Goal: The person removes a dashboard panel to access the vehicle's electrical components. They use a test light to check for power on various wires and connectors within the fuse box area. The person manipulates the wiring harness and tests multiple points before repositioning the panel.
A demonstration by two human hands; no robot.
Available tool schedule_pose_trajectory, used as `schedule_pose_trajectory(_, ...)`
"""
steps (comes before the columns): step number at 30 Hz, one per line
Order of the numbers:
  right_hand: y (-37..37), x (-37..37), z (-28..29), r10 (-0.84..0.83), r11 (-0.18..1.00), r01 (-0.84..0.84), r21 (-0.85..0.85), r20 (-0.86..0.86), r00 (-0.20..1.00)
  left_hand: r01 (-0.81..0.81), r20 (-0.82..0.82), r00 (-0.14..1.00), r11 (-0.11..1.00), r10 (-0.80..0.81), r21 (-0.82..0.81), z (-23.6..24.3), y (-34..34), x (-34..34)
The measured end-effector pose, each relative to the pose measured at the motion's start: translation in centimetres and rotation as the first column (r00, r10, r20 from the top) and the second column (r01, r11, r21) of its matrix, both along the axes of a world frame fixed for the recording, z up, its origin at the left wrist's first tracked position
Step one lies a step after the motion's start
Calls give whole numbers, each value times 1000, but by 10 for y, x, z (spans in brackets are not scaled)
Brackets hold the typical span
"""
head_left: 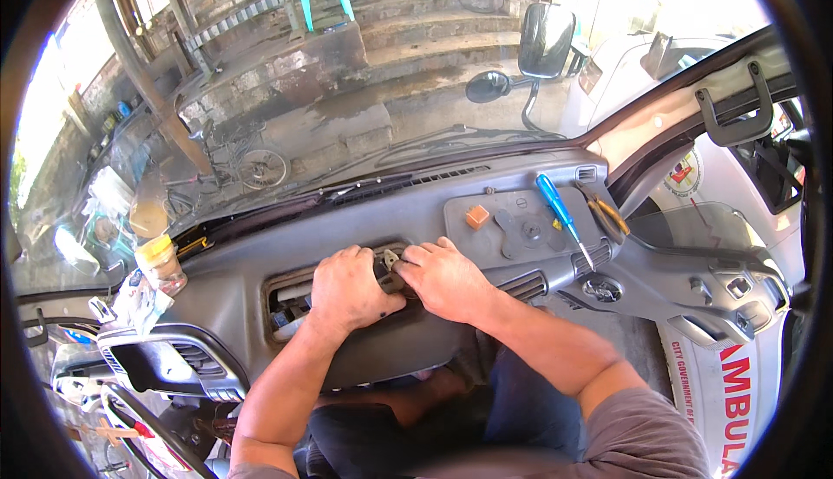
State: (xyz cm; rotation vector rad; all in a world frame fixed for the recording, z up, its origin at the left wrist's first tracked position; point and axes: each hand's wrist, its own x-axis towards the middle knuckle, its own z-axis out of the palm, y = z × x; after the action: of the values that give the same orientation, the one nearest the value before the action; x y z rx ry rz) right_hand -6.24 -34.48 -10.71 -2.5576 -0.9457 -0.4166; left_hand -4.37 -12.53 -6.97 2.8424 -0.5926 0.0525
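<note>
My left hand (351, 290) is closed around a small dark part with a pale fitting (390, 259), possibly an electrical connector. The fingertips of my right hand (444, 278) pinch the same part from the other side. Both hands are over a rectangular opening (283, 316) in the grey dashboard (227, 295); pale and dark pieces show inside it, left of my left hand. My fingers cover much of the part and the right end of the opening.
On the dashboard's right lie a blue-handled screwdriver (557, 205), pliers with yellow grips (605, 212) and a small orange block (476, 216). A yellow-lidded jar (160, 264) stands at the left. The windshield rises ahead; a steering wheel (143, 427) is at lower left.
</note>
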Motion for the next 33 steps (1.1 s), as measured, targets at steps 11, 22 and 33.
schedule_pose_trajectory(11,-7,-15,24,-119,977,150,149,-197,973,102,174,981,988,-81,-115,-3,8,-14)
schedule_pose_trajectory(22,31,19,29,-87,887,348,304,-630,772,94,127,989,987,-77,-131,-6,13,2)
schedule_pose_trajectory(33,20,5,16,86,844,109,525,-333,939,190,257,955,972,-150,-139,-1,13,-14)
